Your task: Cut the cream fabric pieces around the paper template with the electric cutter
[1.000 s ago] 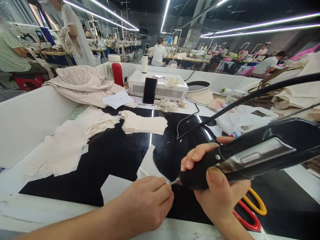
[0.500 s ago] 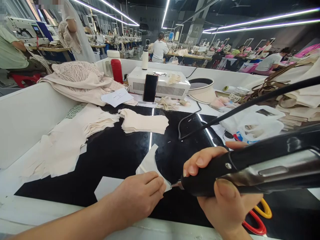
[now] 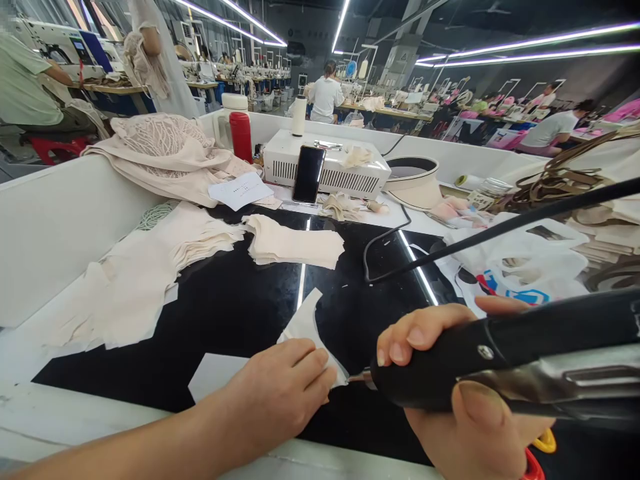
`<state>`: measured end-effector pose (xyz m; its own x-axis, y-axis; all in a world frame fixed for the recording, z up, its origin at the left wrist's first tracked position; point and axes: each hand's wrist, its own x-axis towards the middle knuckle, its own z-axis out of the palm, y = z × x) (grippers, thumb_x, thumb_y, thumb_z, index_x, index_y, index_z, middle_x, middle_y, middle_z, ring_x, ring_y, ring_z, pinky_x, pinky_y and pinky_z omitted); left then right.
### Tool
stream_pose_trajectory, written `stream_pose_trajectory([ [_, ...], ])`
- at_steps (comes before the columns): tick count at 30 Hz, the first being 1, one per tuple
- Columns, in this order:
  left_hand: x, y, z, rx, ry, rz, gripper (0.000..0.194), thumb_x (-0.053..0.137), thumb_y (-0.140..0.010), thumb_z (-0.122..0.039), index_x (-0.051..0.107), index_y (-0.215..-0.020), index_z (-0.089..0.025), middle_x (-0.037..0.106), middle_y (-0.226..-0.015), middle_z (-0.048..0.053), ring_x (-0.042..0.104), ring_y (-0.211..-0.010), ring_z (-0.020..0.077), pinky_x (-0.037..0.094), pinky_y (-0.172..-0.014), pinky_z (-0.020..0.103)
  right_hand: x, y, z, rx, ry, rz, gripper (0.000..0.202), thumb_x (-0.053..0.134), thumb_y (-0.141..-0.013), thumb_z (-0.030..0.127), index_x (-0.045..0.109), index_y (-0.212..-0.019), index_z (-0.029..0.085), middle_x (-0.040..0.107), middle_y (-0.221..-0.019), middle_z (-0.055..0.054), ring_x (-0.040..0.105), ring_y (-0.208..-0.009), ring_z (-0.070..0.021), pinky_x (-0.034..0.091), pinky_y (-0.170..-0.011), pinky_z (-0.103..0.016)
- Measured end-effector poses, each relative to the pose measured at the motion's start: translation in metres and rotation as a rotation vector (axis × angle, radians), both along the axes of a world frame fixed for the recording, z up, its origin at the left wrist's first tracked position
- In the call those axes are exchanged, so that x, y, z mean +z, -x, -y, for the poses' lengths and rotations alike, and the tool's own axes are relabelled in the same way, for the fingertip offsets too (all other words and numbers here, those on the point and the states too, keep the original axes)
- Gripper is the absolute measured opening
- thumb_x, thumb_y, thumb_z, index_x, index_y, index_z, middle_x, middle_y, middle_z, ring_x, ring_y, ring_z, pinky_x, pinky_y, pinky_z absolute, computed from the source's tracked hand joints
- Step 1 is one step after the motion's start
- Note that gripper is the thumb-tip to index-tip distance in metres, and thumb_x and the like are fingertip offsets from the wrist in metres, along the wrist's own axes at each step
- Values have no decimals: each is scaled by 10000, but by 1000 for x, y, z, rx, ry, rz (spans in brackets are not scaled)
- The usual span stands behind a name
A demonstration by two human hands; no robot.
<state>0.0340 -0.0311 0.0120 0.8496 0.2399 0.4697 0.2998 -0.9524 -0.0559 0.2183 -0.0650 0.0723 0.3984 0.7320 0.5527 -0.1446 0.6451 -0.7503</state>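
My right hand wraps around a black corded hand tool with a long metal lever along its side. My thumb rests against the lever. From its front sticks a narrow metal tip, which meets the lower right corner of a small curved white fabric piece. My left hand is closed over that piece, fingertips bunched near the same corner and hiding part of it. Under my left wrist lies a white sheet. Scissors with red and yellow handles show partly beneath my right hand.
Stacked cream fabric pieces lie at the back and left of the black board. Farther back stand a white vented box, a phone and a red bottle. A black cable crosses the right side.
My right hand and the tool have shifted slightly right and down. The tip stays at the fabric's corner, and my left hand keeps nearly the same place. The whole view has shifted a little.
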Motion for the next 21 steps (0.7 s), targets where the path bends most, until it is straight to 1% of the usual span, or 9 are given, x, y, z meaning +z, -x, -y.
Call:
stream_pose_trajectory([
  [2, 0, 0, 1, 14, 24, -18, 143, 540, -1081, -123, 676, -1123, -106, 720, -1048, 78, 675, -976, 212, 573, -847, 331, 0, 0, 0, 6, -8, 2, 417, 888, -844, 359, 665, -1190, 290, 690, -782, 23, 625, -585, -165, 581, -499, -310],
  [5, 1, 2, 1, 18, 56, -72, 126, 576, -1080, -164, 650, -1170, -117, 708, -1054, 85, 676, -1007, 220, 567, -852, 332, 1, 0, 0, 6, 5, 16, 417, 886, -847, 358, 662, -1194, 299, 687, -781, 31, 619, -588, -163, 577, -497, -303],
  [9, 2, 3, 2, 25, 74, -135, 175, 612, -1085, -227, 629, -1233, -134, 696, -1095, 88, 663, -1044, 219, 553, -910, 334, 1, -1, 1, 2, 7, 28, 418, 874, -855, 367, 653, -1206, 315, 671, -779, 34, 611, -578, -170, 566, -475, -304],
  [12, 3, 5, 3, 33, 79, -158, 193, 641, -1071, -221, 627, -1247, -143, 691, -1131, 94, 655, -1068, 216, 540, -961, 337, 2, -4, 2, 15, 22, 49, 417, 874, -853, 374, 659, -1208, 334, 665, -774, 35, 625, -576, -178, 575, -469, -313],
  [16, 3, 7, 4, 44, 95, -122, 155, 635, -1061, -185, 641, -1215, -161, 693, -1142, 90, 656, -1070, 213, 544, -958, 333, 3, -4, 2, 53, 50, 51, 411, 897, -828, 369, 682, -1177, 337, 690, -766, 28, 625, -572, -184, 591, -471, -325],
  [19, 0, 8, 4, 42, 97, -61, 143, 631, -1057, -165, 648, -1198, -165, 695, -1132, 90, 658, -1069, 209, 550, -946, 326, 4, 0, -1, 27, 22, 6, 417, 897, -824, 371, 674, -1173, 319, 678, -745, 33, 596, -544, -172, 554, -443, -300],
  [21, -2, 10, 5, 40, 98, -44, 159, 638, -1052, -165, 650, -1211, -165, 696, -1143, 95, 656, -1081, 212, 550, -951, 327, 5, 4, -5, 26, 38, 8, 431, 913, -807, 385, 669, -1157, 327, 670, -745, 38, 594, -541, -172, 543, -442, -301],
])
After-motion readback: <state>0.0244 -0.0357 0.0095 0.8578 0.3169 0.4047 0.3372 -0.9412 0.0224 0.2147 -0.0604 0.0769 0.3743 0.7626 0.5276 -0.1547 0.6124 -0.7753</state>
